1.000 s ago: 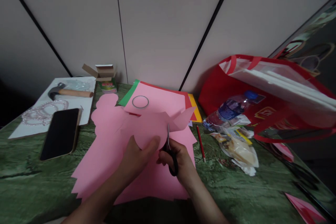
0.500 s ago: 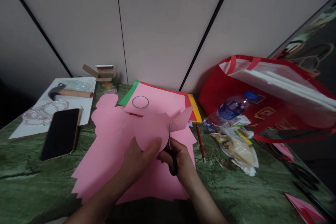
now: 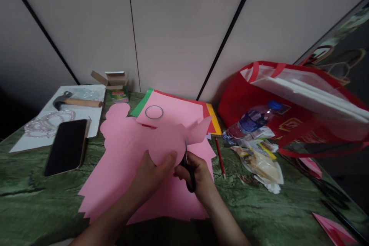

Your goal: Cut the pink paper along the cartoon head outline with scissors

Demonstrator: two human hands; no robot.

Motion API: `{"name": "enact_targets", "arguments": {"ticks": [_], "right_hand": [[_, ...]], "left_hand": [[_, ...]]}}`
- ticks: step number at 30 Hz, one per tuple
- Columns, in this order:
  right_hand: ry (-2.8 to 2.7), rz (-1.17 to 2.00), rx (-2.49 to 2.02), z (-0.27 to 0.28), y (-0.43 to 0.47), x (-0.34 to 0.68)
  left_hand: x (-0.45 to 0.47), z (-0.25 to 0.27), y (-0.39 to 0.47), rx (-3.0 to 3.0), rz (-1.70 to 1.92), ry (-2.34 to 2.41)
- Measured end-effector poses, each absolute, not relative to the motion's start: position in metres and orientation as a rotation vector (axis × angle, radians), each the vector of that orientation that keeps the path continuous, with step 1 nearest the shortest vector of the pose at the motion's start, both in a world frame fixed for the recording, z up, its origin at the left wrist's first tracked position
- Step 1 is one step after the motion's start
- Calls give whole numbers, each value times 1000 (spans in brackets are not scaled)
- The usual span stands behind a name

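The left hand pinches the pink paper at the frame's centre, thumb on top, other fingers hidden; the right hand grips scissors in its fingers. A clean cut likely needs paper turned into steady blades, thumb clear.

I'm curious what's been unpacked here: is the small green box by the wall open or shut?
Open: the green box has its cardboard flaps spread from the top. Whether it holds anything, I cannot tell.
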State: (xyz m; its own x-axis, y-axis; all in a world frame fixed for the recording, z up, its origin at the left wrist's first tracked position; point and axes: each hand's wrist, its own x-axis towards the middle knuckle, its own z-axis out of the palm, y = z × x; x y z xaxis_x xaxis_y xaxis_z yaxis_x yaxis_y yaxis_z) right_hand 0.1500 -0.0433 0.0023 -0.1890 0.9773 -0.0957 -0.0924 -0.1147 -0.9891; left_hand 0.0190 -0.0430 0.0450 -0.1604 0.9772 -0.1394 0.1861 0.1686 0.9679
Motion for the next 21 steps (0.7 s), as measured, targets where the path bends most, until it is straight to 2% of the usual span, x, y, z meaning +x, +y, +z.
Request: {"name": "enact_targets", "arguments": {"ticks": [5, 21], "right_hand": [[-1201, 1489, -1122, 4, -44, 150], [-1178, 1512, -1055, -2, -43, 153]], "left_hand": [[16, 45, -42, 1164, 994, 1521], [15, 42, -42, 1159, 1054, 1466]]}}
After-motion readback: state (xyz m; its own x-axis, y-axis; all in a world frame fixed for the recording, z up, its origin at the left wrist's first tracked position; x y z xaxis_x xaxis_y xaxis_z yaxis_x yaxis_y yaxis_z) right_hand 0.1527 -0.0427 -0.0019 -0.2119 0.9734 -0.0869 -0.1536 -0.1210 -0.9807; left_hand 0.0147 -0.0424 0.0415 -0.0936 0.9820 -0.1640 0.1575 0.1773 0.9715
